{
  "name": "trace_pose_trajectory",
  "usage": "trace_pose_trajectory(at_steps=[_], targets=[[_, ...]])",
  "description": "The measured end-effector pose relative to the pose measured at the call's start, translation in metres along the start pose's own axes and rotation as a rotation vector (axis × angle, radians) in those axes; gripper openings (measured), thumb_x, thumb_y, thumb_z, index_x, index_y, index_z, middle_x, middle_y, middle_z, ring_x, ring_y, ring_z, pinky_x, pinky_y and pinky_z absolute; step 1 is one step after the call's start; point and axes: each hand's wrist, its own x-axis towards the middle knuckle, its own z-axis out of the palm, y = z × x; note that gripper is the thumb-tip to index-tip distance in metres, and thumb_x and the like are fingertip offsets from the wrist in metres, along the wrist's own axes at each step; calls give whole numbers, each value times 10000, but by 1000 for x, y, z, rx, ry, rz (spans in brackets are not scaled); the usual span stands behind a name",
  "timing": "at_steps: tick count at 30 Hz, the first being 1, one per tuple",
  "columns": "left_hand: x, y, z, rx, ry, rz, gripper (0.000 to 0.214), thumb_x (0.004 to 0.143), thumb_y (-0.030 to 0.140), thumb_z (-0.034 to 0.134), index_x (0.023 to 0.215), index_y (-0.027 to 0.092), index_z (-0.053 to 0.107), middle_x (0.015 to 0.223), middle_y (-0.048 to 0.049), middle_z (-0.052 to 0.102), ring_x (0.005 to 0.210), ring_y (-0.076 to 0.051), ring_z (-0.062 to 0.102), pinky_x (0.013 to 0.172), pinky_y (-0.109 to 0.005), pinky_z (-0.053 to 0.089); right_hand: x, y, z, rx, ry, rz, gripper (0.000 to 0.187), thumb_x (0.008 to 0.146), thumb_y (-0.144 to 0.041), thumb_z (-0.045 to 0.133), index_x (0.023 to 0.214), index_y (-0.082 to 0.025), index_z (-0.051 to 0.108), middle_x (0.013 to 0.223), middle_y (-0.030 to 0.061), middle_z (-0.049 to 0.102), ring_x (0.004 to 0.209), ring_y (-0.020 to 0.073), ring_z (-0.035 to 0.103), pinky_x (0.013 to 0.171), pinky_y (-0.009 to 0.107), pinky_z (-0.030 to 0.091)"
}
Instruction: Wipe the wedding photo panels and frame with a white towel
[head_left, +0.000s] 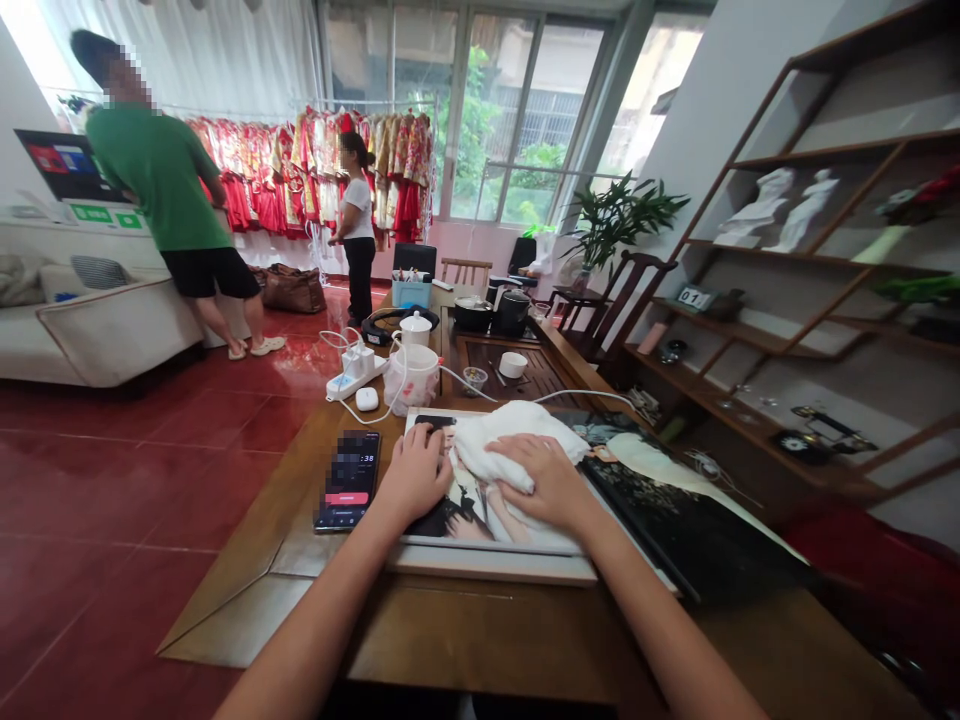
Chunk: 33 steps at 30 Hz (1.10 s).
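Observation:
My left hand [418, 475] lies flat on the left part of a framed photo print [480, 570], its fingers slightly spread and holding nothing. The print rests flat on the wooden table and shows dark and light figures. My right hand [544, 475] is closed on a bunched white towel [532, 425], pressing it onto the print's surface. Part of the towel spreads beyond my fingers toward the far edge of the print. A second, dark picture panel [690, 520] lies just right of the first, partly hidden by my right forearm.
Left of the print is a phone [347, 482]. Beyond stand a power strip [354, 372], an earbud case [367, 399], a plastic tub [412, 380], a lidded mug [415, 328] and a white cup [513, 365]. A white cable crosses behind the print. Two people stand farther back; shelves [795, 250] rise at right.

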Motion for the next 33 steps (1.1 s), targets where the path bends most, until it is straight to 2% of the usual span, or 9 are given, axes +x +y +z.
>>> trace_pose_trajectory(at_steps=[6,15,19,25,30,33], targets=[[0,0,0,2,3,0,367,914,303,404,1257,190,468,1320,-121,441,1281,-252,372,1056,-414,294,4,0,1,-18,24,36,453,811,-337,557,1259,-270,539,1208,66,615,1092,261,531,934,442,332],[-1,1,-1,1,6,7,363,920,312,398,1250,182,474,1323,-127,440,1280,-260,371,1044,-408,311,-35,-35,-9,29,-43,5,462,799,-321,567,1258,-279,535,1255,72,584,1140,272,496,975,465,300],[-1,1,-1,1,7,9,361,916,307,407,1246,179,478,1316,-128,445,1274,-259,378,1043,-405,313,-43,-41,-12,22,-38,-7,472,791,-320,569,1260,-278,537,1258,79,584,1136,282,498,973,475,296],[0,0,2,-1,11,13,358,912,289,411,1251,190,473,1314,-122,445,1273,-260,377,1043,-417,309,-21,-31,-9,-1,-53,17,456,814,-348,550,1264,-283,527,1251,69,590,1122,276,500,955,460,309],[0,-1,3,-2,16,17,358,918,291,403,1251,179,470,1299,-127,452,1268,-260,379,1047,-419,306,5,-26,1,-41,-16,86,458,825,-372,546,1271,-271,518,1241,72,590,1099,276,497,950,456,307],[0,-1,2,-4,18,24,364,916,291,407,1253,167,467,1297,-130,453,1266,-259,381,1046,-414,311,10,-28,4,-47,3,111,449,840,-376,526,1276,-267,510,1236,73,587,1098,279,487,954,460,300]])
